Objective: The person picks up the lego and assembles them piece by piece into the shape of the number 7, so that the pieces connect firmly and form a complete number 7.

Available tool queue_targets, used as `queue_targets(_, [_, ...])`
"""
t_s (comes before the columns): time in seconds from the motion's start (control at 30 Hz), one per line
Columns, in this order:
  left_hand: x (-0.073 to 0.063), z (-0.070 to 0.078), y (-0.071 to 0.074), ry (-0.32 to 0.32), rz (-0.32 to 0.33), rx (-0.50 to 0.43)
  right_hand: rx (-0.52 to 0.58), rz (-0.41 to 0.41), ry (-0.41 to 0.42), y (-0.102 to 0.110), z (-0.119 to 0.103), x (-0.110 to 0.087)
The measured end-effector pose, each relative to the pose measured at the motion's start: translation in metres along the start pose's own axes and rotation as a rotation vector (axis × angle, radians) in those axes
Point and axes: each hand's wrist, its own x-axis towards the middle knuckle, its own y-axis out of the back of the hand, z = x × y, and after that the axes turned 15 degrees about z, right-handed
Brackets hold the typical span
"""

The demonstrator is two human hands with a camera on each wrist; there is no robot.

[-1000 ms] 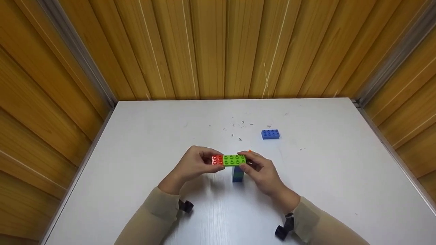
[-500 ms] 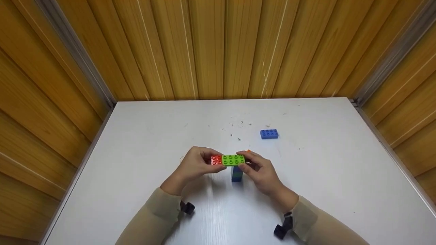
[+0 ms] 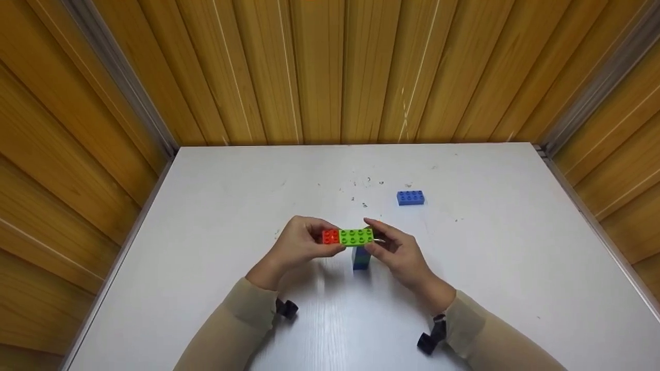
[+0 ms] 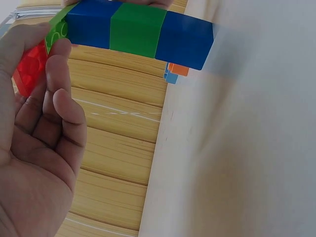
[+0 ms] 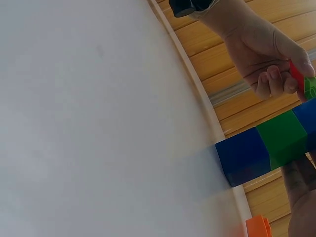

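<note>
A tower of blue, green and blue bricks [image 4: 138,30] stands upright on the white table, with a light green brick [image 3: 357,237] lying across its top. Against the left end of the light green brick is a red brick [image 3: 330,237], which my left hand [image 3: 295,243] pinches between thumb and fingers. My right hand [image 3: 405,256] holds the right end of the light green brick, thumb at its near edge. Its index finger reaches up past the far edge. In the right wrist view, other fingers lie behind the tower, partly hidden by it.
A loose blue brick [image 3: 411,198] lies farther back on the table [image 3: 247,185], right of the tower. An orange brick [image 5: 257,226] sits beyond the tower, mostly hidden by my right hand in the head view. Wood-look panels [image 3: 309,77] enclose the table's back and sides.
The right index finger has lifted slightly from the far edge of the light green brick. Both hands stay at the tower; the whole head view has shifted slightly.
</note>
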Motion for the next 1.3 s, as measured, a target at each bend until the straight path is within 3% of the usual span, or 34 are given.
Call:
queue_targets(0.2, [-0.001, 0.002, 0.0, 0.017, -0.005, 0.007, 0.058, 0.107, 0.0, 0.019, -0.013, 0.015])
queue_targets(0.43, [0.0, 0.002, -0.002, 0.028, 0.003, 0.008, -0.026, 0.242, 0.038, 0.062, -0.018, 0.051])
queue_targets(0.67, [0.001, 0.002, -0.003, 0.056, -0.013, -0.003, -0.082, 0.402, -0.041, 0.091, -0.018, 0.085])
queue_targets(0.97, [0.001, 0.004, -0.002, 0.075, -0.01, 0.009, -0.028, 0.572, -0.162, 0.098, -0.008, 0.11])
queue_targets(1.13, [0.001, 0.003, -0.003, 0.088, -0.008, 0.019, -0.006, 0.572, -0.269, 0.106, 0.005, 0.113])
queue_targets(1.3, [0.001, 0.001, -0.002, 0.065, 0.002, 0.024, -0.033, 0.54, -0.314, 0.114, 0.022, 0.115])
